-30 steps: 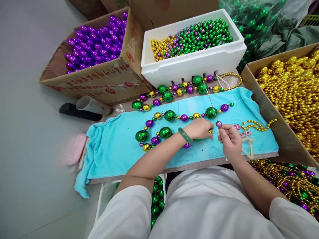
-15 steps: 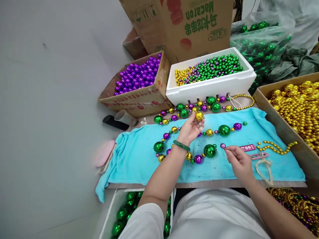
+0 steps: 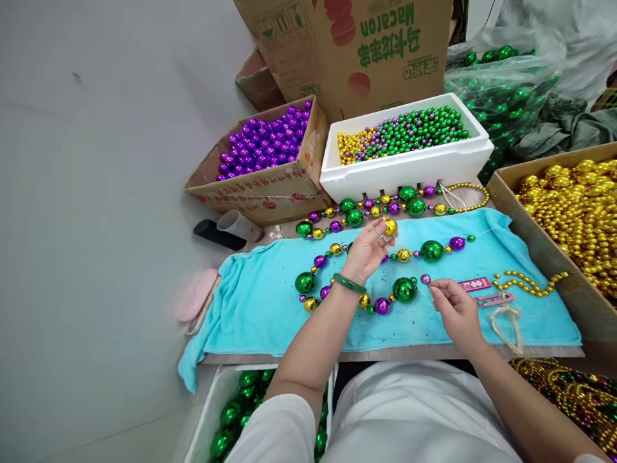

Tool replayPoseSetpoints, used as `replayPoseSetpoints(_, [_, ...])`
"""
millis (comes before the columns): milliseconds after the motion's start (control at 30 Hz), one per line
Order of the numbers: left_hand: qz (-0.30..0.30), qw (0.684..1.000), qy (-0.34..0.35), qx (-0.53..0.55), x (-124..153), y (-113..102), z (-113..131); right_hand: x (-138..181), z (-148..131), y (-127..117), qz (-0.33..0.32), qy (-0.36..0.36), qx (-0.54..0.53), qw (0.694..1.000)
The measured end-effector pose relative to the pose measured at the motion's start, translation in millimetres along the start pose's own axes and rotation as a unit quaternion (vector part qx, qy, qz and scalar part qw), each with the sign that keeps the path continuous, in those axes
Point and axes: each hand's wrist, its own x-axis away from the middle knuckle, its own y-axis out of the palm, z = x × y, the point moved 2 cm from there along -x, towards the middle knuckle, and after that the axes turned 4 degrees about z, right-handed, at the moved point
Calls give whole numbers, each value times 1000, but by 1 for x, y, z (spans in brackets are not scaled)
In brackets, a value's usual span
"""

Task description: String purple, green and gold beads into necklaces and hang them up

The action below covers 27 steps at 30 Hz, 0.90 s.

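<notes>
My left hand is closed on a large gold bead, held between thumb and fingers. A thin pale string runs from it toward a small purple bead. That bead is at the fingertips of my right hand, which is pinched at the string's end; whether a needle is there I cannot make out. Beneath both hands a strand of green, purple and gold beads curves over a turquoise towel. A second bead strand lies behind the towel.
Behind stand a carton of purple beads and a white foam box of small mixed beads. A gold-bead carton is at right. On the towel lie pink thread snips, a gold bead chain and a cord loop.
The gold bead in my left hand has turned and shifted slightly right. My right hand and the small purple bead have moved a little left. The view has shifted slightly.
</notes>
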Motion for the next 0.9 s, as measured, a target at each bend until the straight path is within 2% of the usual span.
replayPoseSetpoints(100, [-83,994,1,-64,7,3,-3,-4,-3,0,18,-12,-12,1000])
replayPoseSetpoints(167, [-105,991,4,-88,9,4,-2,-7,-4,-1,27,-19,-19,999])
replayPoseSetpoints(300, [-82,991,17,-107,6,3,-1,-10,-3,-2,25,-21,-20,999])
replayPoseSetpoints(500, [-70,992,-21,-103,3,3,-4,-11,-2,-3,22,-17,-25,999])
replayPoseSetpoints(733, [-63,989,14,-134,1,0,-4,-13,-2,-9,24,-1,-18,1000])
replayPoseSetpoints(833, [-88,985,25,-149,1,-2,-6,-15,-2,-9,22,-3,-15,1000])
replayPoseSetpoints(900, [-120,973,19,-198,1,-3,-9,-17,-4,-8,21,-6,-26,999])
